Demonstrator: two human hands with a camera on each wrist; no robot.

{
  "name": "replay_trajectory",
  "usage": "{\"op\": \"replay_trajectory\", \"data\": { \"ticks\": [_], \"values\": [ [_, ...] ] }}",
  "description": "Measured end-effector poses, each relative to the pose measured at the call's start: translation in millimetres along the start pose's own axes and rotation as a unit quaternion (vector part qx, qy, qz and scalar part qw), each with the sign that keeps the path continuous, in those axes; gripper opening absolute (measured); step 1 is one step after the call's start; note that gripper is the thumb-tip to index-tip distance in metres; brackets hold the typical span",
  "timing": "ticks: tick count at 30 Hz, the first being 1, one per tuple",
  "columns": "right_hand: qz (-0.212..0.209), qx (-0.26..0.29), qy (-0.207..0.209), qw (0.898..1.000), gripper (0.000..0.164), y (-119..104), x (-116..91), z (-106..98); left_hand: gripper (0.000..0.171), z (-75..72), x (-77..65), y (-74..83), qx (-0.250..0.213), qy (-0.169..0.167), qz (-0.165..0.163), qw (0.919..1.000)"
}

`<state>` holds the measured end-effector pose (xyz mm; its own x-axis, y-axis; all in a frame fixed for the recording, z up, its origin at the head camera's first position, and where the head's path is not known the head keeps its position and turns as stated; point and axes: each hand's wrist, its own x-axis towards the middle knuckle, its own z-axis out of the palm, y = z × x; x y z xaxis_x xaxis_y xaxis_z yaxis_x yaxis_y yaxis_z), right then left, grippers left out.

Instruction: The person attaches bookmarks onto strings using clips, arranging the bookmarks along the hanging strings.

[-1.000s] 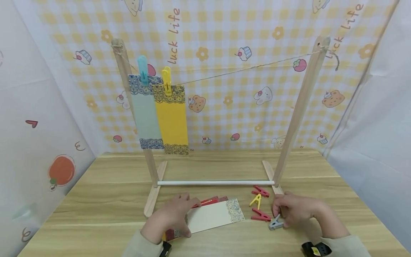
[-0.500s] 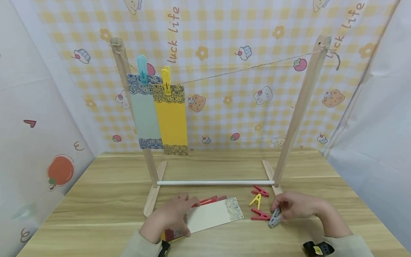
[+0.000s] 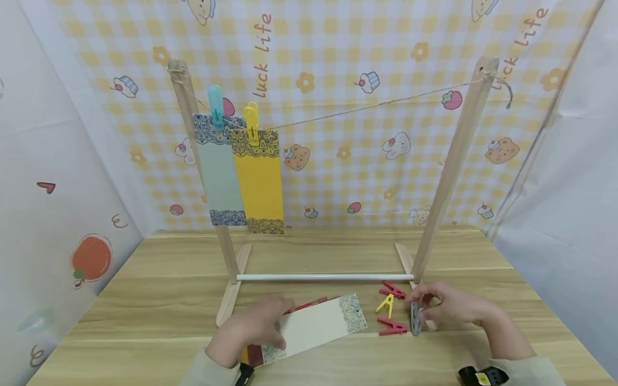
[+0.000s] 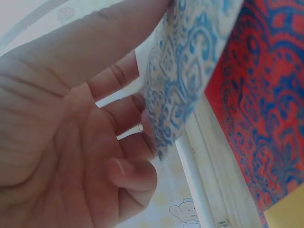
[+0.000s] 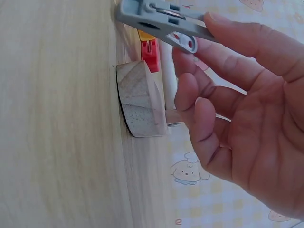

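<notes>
Grey clothespin [image 3: 416, 320] — slotted, cream card [image 3: 316, 327] — pattern-edged

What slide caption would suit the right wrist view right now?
Right grip pinches a gray clip, with a red clip and the stand foot beyond.

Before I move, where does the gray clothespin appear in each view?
Head: lower right, pinched by the right hand, just right of the lower red clothespin; gray clothespin.
Left wrist: not in it.
Right wrist: top middle, held between thumb and finger.
Shared landmark: the checked cloth, behind everything in the head view, at the bottom in left wrist, lower right in right wrist.
</notes>
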<state>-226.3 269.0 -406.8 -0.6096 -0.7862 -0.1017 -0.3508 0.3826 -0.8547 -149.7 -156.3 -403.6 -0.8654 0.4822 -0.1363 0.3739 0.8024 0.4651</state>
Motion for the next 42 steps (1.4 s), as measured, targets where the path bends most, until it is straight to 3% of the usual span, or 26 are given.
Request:
{"op": "replay_trajectory", "data": {
  "ticks": [7, 14, 23, 32, 42],
  "values": [
    [0.011, 0.006, 0.011, 1.0, 0.027, -2, 0, -1, 0.027, -4.4, 1.1, 1.8, -0.06, -0.002, 0.016, 0.9981],
    [-0.016, 0.021, 0.014, 1.0, 0.028, -2, 1, -1, 0.016, -5.6, 2.4, 3.0, -0.049, 0.001, 0.033, 0.9982],
    [0.014, -0.007, 0.058, 0.998, 0.036, -8, 1, -2, 0.016, -7.1, 4.2, 4.1, -0.061, 0.002, 0.053, 0.9967],
    [0.004, -0.007, 0.078, 0.997, 0.037, -13, -3, -2, 0.013, -10.9, -1.6, 9.6, -0.079, -0.004, 0.062, 0.9949],
    [-0.014, 0.002, 0.092, 0.996, 0.038, -26, 1, 1, 0.012, -17.5, -3.7, 7.5, -0.075, 0.019, 0.082, 0.9937]
  ]
}}
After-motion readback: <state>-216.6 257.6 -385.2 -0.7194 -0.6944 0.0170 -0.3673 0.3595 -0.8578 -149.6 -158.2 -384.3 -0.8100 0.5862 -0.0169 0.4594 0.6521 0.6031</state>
